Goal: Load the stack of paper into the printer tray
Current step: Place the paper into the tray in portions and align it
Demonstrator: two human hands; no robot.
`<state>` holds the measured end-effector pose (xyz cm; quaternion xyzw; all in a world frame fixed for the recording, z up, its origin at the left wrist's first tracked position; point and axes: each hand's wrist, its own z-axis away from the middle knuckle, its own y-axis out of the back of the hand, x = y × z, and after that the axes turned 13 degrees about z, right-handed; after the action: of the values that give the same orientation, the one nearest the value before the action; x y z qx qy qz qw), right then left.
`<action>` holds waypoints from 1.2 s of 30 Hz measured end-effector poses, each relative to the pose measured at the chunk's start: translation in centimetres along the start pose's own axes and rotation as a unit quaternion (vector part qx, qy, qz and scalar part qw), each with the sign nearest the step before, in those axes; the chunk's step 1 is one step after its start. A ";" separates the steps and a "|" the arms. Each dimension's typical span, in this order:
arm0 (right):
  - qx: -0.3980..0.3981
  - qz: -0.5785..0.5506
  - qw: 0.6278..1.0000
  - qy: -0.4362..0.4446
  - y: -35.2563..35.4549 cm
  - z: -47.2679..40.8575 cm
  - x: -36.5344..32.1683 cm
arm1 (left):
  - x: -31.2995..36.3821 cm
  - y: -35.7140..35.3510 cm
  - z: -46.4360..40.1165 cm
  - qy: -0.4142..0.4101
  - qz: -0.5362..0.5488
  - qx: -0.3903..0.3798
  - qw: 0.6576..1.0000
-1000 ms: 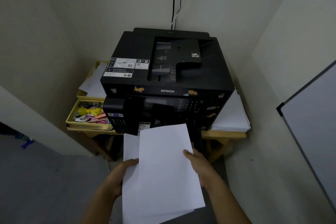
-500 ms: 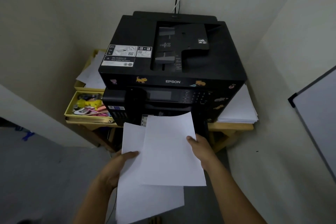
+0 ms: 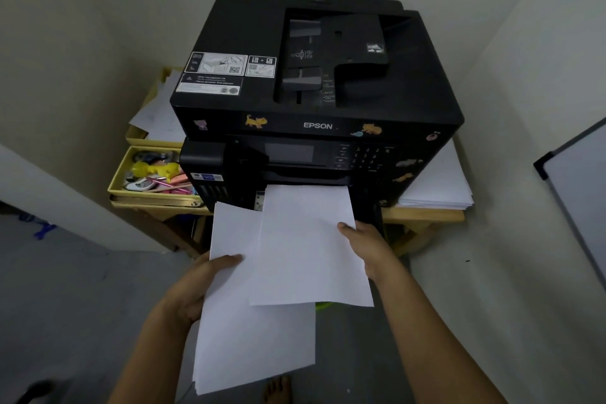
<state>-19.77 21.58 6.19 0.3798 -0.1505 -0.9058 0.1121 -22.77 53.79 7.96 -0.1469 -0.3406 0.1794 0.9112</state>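
We see the black Epson printer (image 3: 314, 75) filling the middle of the view, its flat top carrying white instruction labels and its front edge dotted with small animal stickers. It sits on a wooden tabletop (image 3: 423, 215) pushed into the corner of the room, with cables running up the wall behind it. A whiteboard (image 3: 577, 187) leans at the far right edge.

In front of the printer we hold two batches of white paper. The lower stack of paper (image 3: 255, 338) lies to the left and hangs down toward the floor; the left hand (image 3: 200, 285) has its grip closed on that stack's left edge, thumb lying across the top. The upper stack (image 3: 308, 246) overlaps it and reaches further forward, its far edge level with the dark opening low on the printer's front, though we cannot tell whether it has entered the slot. The right hand (image 3: 370, 246) grasps this upper batch at its right edge, thumb on top and fingers underneath.

To the right of the printer a pile of loose sheets (image 3: 439, 187) rests on the tabletop. To the left stands a yellow tray (image 3: 147, 193) filled with small stationery, with more sheets in a second tray behind it. A bare foot (image 3: 278, 390) shows at the bottom edge.
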 end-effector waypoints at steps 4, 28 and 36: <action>-0.008 -0.020 1.000 -0.007 -0.1 -1.4 -0.3 | -0.2 0.5 0.0 -0.003 -0.002 -0.016 1.000; 0.021 -0.002 0.999 0.038 0.5 -3.5 -1.6 | -0.1 2.3 0.3 0.002 -0.028 -0.002 1.000; 0.037 -0.004 0.999 0.031 0.5 -4.0 -0.9 | 0.3 2.3 0.8 -0.009 -0.036 -0.002 0.999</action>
<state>-16.23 20.70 4.34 0.4123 -0.1787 -0.8878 0.0992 -23.58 56.07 7.86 -0.1343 -0.3546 0.1470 0.9136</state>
